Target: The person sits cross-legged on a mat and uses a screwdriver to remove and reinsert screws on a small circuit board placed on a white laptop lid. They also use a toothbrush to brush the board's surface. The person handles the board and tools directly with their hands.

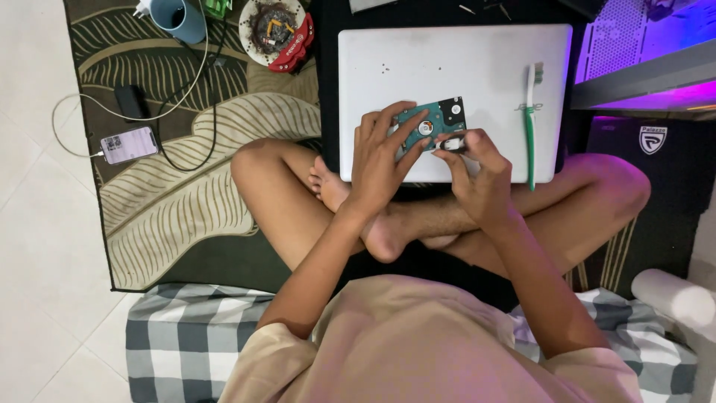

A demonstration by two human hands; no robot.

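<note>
A person sits cross-legged on a checked cushion (pixel 179 336) laid over a leaf-patterned rug (pixel 186 209), working on a hard drive (pixel 436 119) that lies circuit-board side up on a closed white laptop (pixel 447 60) just beyond the knees. The left hand (pixel 380 153) spreads its fingers (pixel 406 127) wide over the drive, pressing it steady; the right hand (pixel 477 168) pinches a small screwdriver (pixel 451 143), its tip at the drive's near edge. The step in hand looks like loosening a board screw; the next move likely calls for steady downward pressure and a firm hold. A green toothbrush (pixel 531 127) lies on the laptop's right side. Farther left on the rug lie a charging phone (pixel 129 144), a blue mug (pixel 179 19) and a plate of small parts (pixel 272 30).
</note>
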